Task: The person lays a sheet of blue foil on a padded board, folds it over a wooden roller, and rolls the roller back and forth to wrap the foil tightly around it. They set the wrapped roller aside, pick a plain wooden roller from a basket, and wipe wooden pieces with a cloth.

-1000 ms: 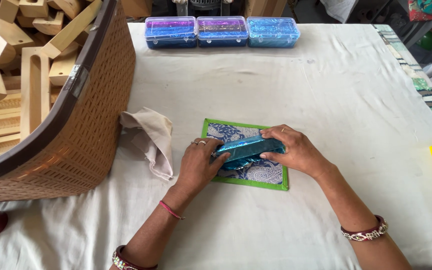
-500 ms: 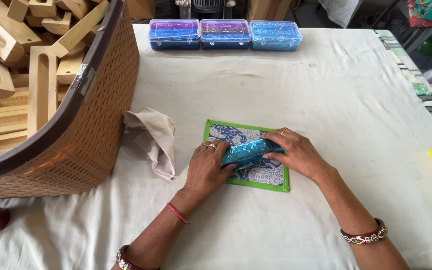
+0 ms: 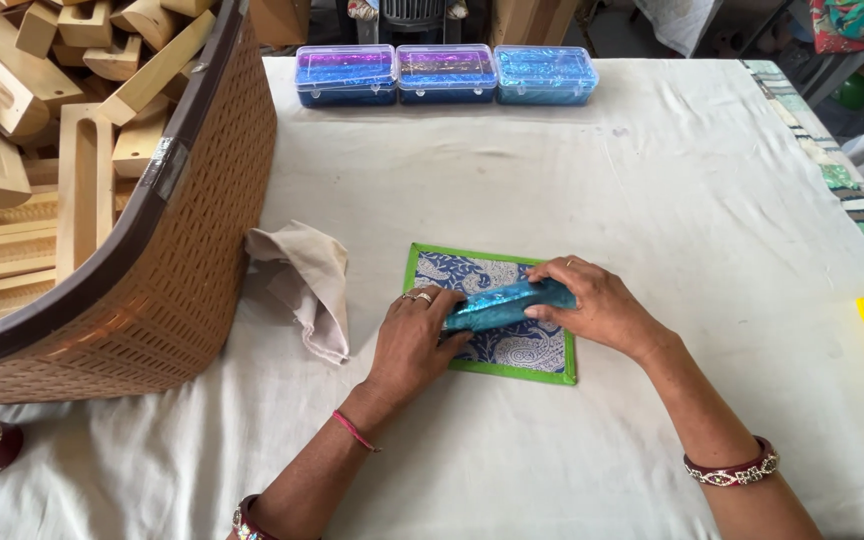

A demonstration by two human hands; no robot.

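Covering table (image 3: 652, 200): white cloth (image 3: 552, 440)

The roll (image 3: 508, 304) is shiny turquoise. The mat (image 3: 500, 342) has a blue and white paisley pattern with a green border. The basket (image 3: 192, 270) is brown, the cloth (image 3: 310, 272) beige, the tabletop (image 3: 672, 200) white.

three lidded plastic boxes (image 3: 446, 74), one basket (image 3: 182, 270), one cloth (image 3: 307, 283), one mat (image 3: 517, 350).
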